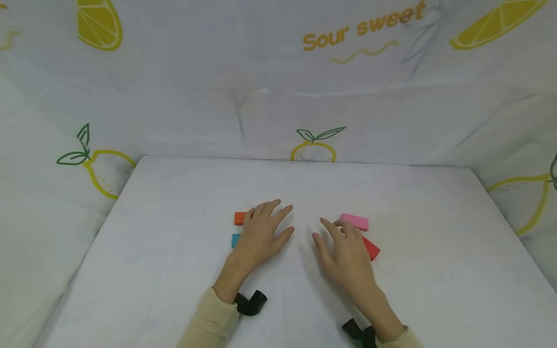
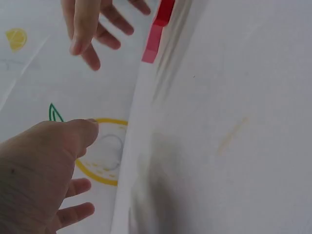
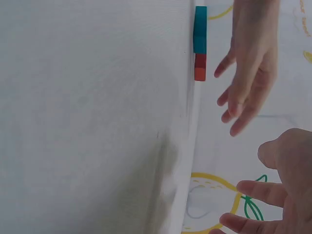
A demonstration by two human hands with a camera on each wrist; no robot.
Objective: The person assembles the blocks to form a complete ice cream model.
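My left hand hovers over the table with its fingers spread, holding nothing. Past its left side show an orange block and a blue block, each partly covered by the hand in the head view. To the right, my right hand is also raised, fingers loosely bent and apart, with nothing in it. A pink block lies just beyond its fingers, and a red block is partly hidden behind it. In the right wrist view the blue block and orange block sit on the table beyond the left hand.
A white cloth covers the table. Behind it hangs a white curtain printed with lemons and lettering. Both wrists carry black strapped devices, one on the left and one on the right.
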